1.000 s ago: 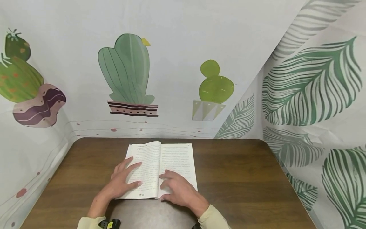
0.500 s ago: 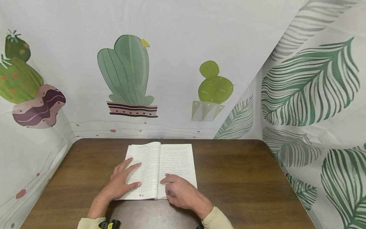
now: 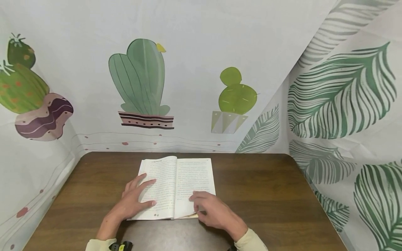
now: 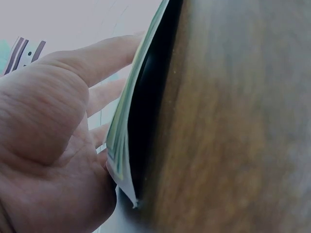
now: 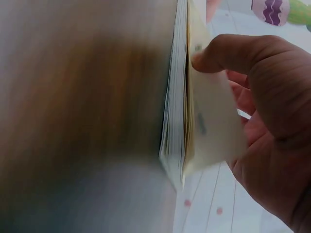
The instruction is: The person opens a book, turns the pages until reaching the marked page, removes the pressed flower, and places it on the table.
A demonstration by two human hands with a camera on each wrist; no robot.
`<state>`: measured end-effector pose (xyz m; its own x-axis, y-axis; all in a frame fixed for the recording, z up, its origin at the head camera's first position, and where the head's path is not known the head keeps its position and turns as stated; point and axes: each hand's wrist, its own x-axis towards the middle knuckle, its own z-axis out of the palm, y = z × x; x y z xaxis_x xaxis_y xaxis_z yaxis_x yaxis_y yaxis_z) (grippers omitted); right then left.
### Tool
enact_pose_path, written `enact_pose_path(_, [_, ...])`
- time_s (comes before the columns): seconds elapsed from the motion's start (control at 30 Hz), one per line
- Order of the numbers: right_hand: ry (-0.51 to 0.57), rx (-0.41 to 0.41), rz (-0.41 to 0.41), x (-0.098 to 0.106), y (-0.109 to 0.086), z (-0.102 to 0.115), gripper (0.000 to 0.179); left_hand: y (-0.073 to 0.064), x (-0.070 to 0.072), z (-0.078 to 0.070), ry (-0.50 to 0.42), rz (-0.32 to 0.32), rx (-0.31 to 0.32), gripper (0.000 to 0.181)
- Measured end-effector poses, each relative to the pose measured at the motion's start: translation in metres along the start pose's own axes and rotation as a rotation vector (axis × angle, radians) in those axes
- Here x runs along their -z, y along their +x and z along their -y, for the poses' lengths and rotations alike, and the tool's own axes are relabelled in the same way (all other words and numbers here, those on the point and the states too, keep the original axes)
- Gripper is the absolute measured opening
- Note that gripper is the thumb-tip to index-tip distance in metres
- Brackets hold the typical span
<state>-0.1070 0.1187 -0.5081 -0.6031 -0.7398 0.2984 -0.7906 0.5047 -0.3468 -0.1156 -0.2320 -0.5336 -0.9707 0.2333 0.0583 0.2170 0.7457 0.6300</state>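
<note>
An open book (image 3: 192, 172) with printed text lies on the brown wooden table. On its left page my left hand (image 3: 132, 201) rests with fingers spread and the thumb toward the middle. The left wrist view has that thumb (image 4: 104, 57) reaching over the edge of the page stack. My right hand (image 3: 216, 211) is at the lower right corner of the book, pinching a page between thumb and fingers. In the right wrist view this page (image 5: 214, 116) stands lifted off the stack (image 5: 176, 107), the thumb on its near face and the other fingers behind it.
The wooden table (image 3: 263, 195) reaches back to a white wall covering (image 3: 194, 69) printed with cacti. A leaf-patterned sheet (image 3: 342, 90) hangs along the right side. A black strap device (image 3: 125, 246) sits on the left wrist.
My right hand has moved from near the spine to the right along the page's lower part, its fingers drawn together, and the page's bottom edge is now raised. The left hand stays put.
</note>
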Motion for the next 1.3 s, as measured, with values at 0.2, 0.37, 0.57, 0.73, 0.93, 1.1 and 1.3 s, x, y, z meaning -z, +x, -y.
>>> enact_pose_path(0.2, [0.056, -0.120, -0.056, 0.010, -0.019, -0.016, 0.025, 0.000, -0.004, 0.002, 0.014, -0.033, -0.029, 0.074])
enact_pose_path(0.37, [0.055, -0.239, -0.199, 0.015, -0.029, -0.025, 0.032, 0.000, -0.001, -0.001, 0.019, -0.006, 0.008, 0.075])
enact_pose_path(0.57, [0.041, -0.346, -0.314, 0.016, -0.035, -0.031, 0.037, 0.000, 0.000, -0.002, 0.036, 0.008, 0.019, 0.074])
enact_pose_path(0.73, [0.105, -0.333, -0.324, 0.015, -0.034, -0.032, 0.026, 0.000, 0.000, -0.002, 0.043, 0.010, 0.027, 0.075])
enact_pose_path(0.93, [0.213, -0.237, -0.188, 0.011, -0.031, -0.029, 0.034, 0.000, 0.000, -0.003, 0.001, 0.000, 0.022, 0.076])
enact_pose_path(1.1, [0.246, -0.133, -0.127, 0.002, -0.018, -0.020, 0.046, 0.001, -0.003, 0.000, 0.010, -0.033, -0.014, 0.076])
enact_pose_path(1.3, [0.247, -0.078, -0.050, -0.006, 0.001, -0.007, 0.052, 0.001, -0.003, 0.000, 0.025, -0.031, -0.019, 0.076])
